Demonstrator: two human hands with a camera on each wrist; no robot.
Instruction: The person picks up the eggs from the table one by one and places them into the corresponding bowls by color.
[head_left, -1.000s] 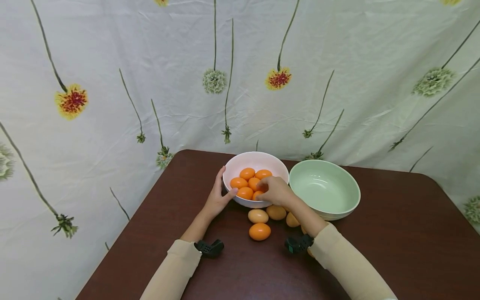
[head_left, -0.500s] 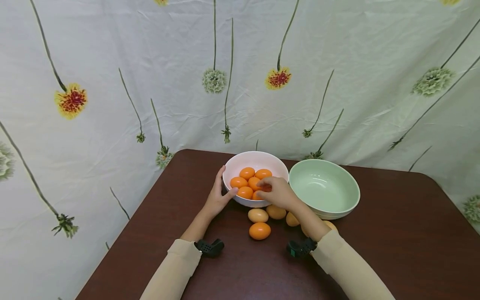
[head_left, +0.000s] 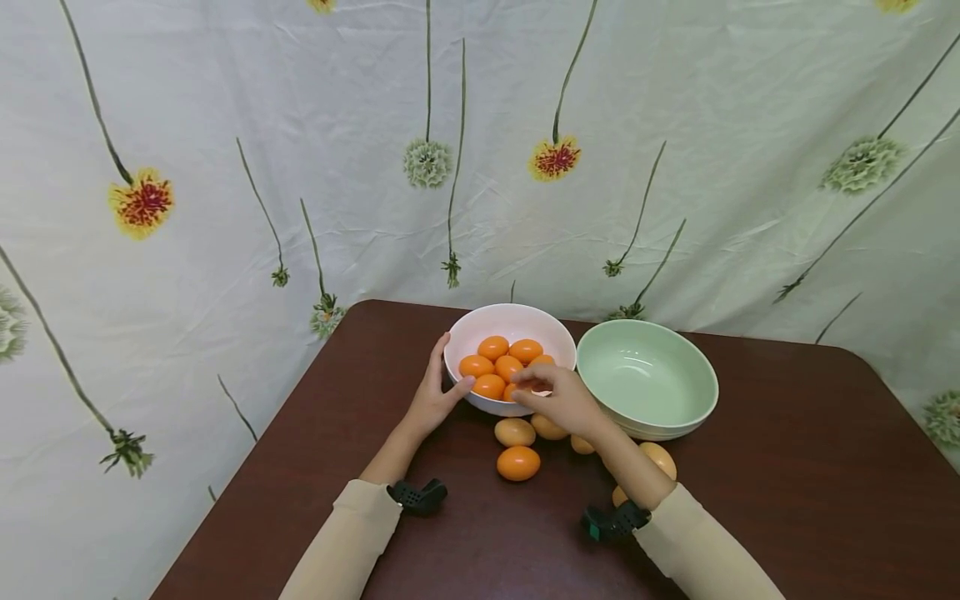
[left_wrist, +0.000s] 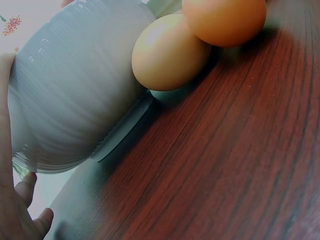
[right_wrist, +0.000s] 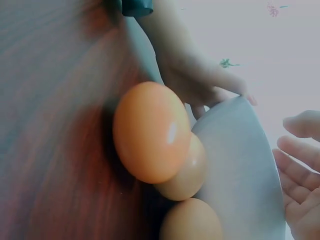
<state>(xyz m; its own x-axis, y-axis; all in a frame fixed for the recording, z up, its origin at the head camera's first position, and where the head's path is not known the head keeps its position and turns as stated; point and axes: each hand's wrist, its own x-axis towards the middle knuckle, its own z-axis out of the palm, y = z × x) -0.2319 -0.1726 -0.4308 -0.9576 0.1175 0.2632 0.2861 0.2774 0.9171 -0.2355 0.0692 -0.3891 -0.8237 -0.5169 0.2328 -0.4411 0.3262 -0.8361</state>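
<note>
My left hand holds the left side of a pink bowl, its thumb at the rim and its fingers along the outside. Several orange eggs lie in that bowl. Over the bowl's right front edge is my right hand, with fingers loosely bent and nothing between them; it partly hides the eggs below. In the right wrist view the same right hand hovers beside the rim. An orange egg rests on the table in front of a light brown egg, which lies near the bowl.
A pale green bowl stands just right of the pink one. More brown eggs lie on the dark wooden table, some partly behind my right forearm. A flowered cloth hangs behind the table.
The right hand has drawn back slightly to the right, and its thumb and fingers have parted. Another orange egg now shows behind its fingers in the bowl. My left hand has stayed put.
</note>
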